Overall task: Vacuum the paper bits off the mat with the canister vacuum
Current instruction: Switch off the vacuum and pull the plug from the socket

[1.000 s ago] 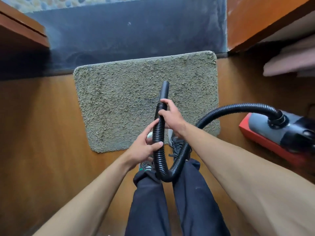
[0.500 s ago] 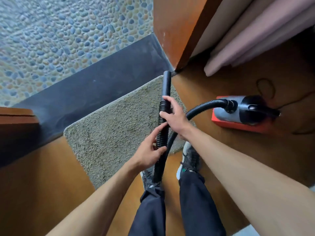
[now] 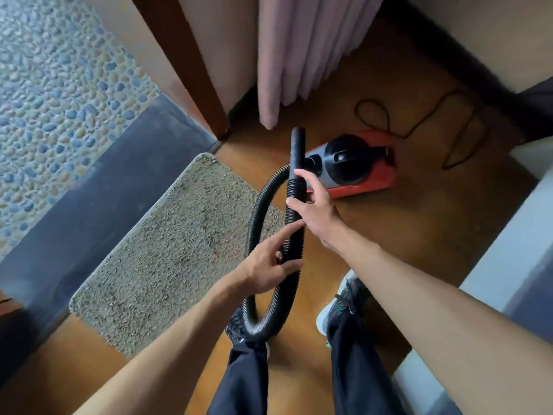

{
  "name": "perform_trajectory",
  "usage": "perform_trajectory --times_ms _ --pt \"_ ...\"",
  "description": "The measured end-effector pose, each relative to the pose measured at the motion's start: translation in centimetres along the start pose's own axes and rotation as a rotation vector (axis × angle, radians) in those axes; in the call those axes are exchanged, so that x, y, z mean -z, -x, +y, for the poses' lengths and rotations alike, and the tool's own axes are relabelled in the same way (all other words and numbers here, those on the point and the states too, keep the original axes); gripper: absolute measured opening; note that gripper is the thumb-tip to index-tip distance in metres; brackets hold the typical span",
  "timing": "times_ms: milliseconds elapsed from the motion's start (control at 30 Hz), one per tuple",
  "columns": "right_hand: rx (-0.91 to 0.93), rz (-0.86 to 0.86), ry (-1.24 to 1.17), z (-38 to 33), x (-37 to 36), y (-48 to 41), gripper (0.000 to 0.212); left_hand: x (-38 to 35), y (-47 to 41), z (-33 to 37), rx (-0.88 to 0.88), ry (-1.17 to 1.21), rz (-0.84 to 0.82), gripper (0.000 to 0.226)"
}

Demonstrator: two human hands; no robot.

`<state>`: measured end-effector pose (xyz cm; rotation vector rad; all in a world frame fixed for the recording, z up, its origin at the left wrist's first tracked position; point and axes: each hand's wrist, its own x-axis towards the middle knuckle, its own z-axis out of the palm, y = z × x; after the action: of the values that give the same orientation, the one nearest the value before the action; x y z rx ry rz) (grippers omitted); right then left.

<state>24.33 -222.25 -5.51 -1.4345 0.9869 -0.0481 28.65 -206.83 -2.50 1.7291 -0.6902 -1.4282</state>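
Our right hand point(image 3: 314, 211) grips the hose point(image 3: 253, 223) below its raised nozzle point(image 3: 297, 151), to aim | left hand point(image 3: 269, 265) holds the loop lower, thumb curled round, steadying | mat point(image 3: 167, 250) lies left | canister vacuum point(image 3: 353, 166) on floor ahead

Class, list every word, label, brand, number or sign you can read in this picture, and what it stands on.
None: no text can be read.
The vacuum shows no legible brand or label.
The hose, mat and shoes show no lettering.
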Motion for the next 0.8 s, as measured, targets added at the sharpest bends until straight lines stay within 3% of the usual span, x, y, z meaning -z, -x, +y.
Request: perform_trajectory --times_ms 567,800 --pt "-0.202 0.199 -0.125 7.0 20.3 2.1 0.056 -12.7 -9.9 5.8 0.047 -0.186 -0.289 0.069" --pt "-0.298 0.126 -0.111 10.3 25.6 2.6 0.055 -16.2 -13.1 5.7 0.198 -0.193 -0.392 0.076"
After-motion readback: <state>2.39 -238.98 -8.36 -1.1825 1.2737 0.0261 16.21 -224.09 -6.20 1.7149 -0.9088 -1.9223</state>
